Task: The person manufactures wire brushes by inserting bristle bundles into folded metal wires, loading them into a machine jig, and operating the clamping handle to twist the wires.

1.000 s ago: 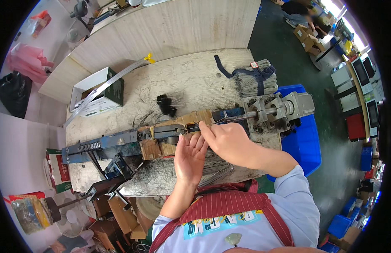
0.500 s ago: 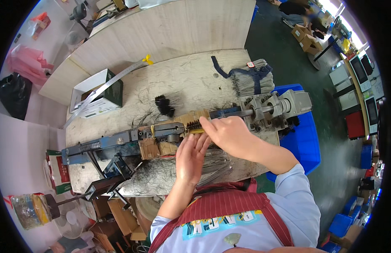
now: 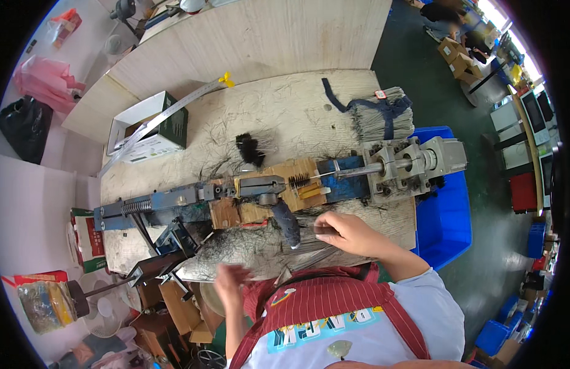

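The long metal machine (image 3: 279, 184) runs nearly the whole length of the bench (image 3: 285, 117), barring any straight reach from near edge to far edge. Behind it the middle is fairly open — only a black brush (image 3: 250, 149), loose bristles, and a white box (image 3: 151, 129) at the far left corner. A bundle of wires (image 3: 383, 114) crowds the far right corner.

Right hand (image 3: 349, 232): forearm enters from lower right, wrist bent inward, fingers curled, fingertips pinched together pointing left. Left hand (image 3: 231, 280): lower and nearer the body, motion-blurred, fingers loosely spread, palm down; grip cannot be made out.
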`<state>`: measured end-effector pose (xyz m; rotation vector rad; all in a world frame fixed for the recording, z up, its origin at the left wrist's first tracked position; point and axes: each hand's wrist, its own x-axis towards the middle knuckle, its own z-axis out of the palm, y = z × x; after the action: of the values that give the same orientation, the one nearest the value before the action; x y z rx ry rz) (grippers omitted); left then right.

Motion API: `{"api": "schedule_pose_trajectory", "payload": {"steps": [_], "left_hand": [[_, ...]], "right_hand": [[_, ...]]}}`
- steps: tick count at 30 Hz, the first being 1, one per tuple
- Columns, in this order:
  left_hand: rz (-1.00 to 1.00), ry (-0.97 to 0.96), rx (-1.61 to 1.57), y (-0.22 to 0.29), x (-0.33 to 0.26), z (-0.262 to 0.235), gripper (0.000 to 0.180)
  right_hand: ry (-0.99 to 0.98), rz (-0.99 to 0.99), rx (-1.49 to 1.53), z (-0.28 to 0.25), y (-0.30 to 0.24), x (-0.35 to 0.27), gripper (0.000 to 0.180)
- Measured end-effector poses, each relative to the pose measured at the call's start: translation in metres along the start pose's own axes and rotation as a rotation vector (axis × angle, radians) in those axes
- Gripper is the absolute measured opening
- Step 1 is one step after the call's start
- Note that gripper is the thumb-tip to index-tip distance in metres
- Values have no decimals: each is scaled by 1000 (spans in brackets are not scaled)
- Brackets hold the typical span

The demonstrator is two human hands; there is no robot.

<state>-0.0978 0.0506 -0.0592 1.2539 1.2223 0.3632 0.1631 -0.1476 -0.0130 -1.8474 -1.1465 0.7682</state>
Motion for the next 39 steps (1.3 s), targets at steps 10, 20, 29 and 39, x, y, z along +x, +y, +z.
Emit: {"api": "schedule_pose_trajectory", "payload": {"steps": [10, 20, 29, 39], "left_hand": [[353, 943, 7, -55, 20, -138, 24], [221, 212, -137, -6, -25, -26, 15], [1640, -61, 725, 110, -8, 89, 35], [353, -92, -287, 30, 38, 47, 16]], "right_hand": [[14, 9, -70, 55, 10, 36, 46], [129, 164, 37, 22, -62, 4, 40], [403, -316, -928, -48, -54, 60, 18], [66, -172, -1035, -69, -21, 109, 5]]}}
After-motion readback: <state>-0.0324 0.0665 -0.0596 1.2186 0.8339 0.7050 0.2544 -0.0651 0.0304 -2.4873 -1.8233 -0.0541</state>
